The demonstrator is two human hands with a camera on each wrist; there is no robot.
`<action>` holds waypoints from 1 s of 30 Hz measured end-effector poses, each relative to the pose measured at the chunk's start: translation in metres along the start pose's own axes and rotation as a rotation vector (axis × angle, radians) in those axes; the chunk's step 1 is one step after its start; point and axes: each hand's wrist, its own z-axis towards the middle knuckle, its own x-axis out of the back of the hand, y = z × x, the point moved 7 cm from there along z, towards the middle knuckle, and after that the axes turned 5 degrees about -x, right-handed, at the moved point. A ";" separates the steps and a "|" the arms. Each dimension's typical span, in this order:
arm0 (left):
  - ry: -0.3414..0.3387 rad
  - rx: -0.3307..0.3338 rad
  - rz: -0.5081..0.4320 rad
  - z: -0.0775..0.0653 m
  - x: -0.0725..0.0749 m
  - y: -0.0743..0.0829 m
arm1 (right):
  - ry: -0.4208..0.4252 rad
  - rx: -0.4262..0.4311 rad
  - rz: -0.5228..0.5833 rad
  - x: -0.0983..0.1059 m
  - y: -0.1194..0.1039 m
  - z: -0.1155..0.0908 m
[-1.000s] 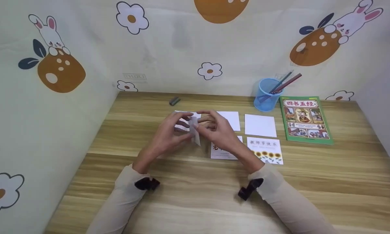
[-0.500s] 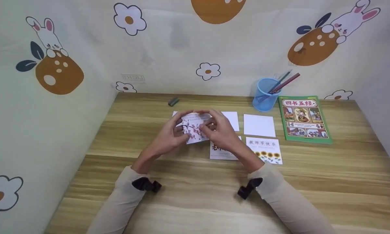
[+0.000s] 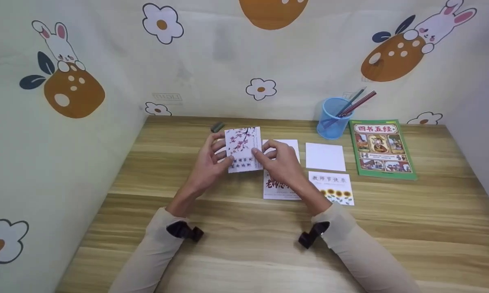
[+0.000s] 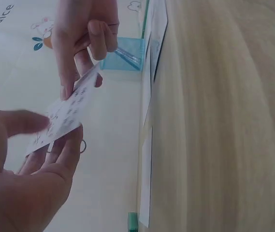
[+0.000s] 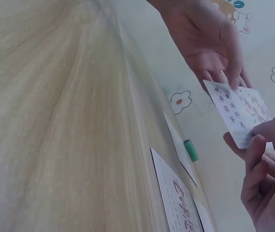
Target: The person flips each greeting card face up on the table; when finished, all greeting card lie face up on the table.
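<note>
A white card [image 3: 242,142] printed with pink blossom branches and dark characters is held up off the table between both hands. My left hand [image 3: 208,162] pinches its left edge, thumb on the printed face and fingers behind. My right hand [image 3: 283,162] pinches its lower right edge. In the left wrist view the card [image 4: 72,108] is tilted and slightly blurred. Below the right hand lie a card with red-brown characters [image 3: 275,191], partly covered, and a sunflower card [image 3: 332,188]. Blank white cards [image 3: 325,156] lie behind them, one partly covered by the right hand.
A blue mesh pen cup [image 3: 332,120] with several pencils stands at the back. Right of it lies a green-bordered book [image 3: 383,149]. A small dark green object [image 3: 217,127] lies near the back edge. Patterned cloth [image 3: 211,61] hangs behind the wooden table [image 3: 244,252].
The card has turned from edge-on to face-on, then rotated so its blossoms are at the top. Both hands have shifted their hold on it, and the right hand has moved slightly right.
</note>
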 end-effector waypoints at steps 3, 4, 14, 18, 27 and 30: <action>0.012 -0.005 0.060 0.000 0.001 -0.001 | -0.027 -0.012 0.005 -0.002 0.001 0.001; 0.016 -0.008 0.079 0.000 0.001 -0.002 | -0.027 -0.005 0.002 -0.002 0.001 0.001; -0.125 0.061 0.347 -0.003 0.000 -0.012 | -0.075 0.258 -0.031 -0.011 -0.017 -0.003; -0.206 0.089 0.434 -0.005 0.000 -0.016 | -0.171 0.312 -0.135 -0.023 -0.018 -0.009; -0.308 0.073 0.623 -0.008 0.009 -0.020 | -0.328 0.323 -0.420 -0.045 -0.009 -0.019; -0.332 0.110 0.663 -0.008 0.010 -0.023 | -0.361 0.314 -0.482 -0.049 -0.006 -0.022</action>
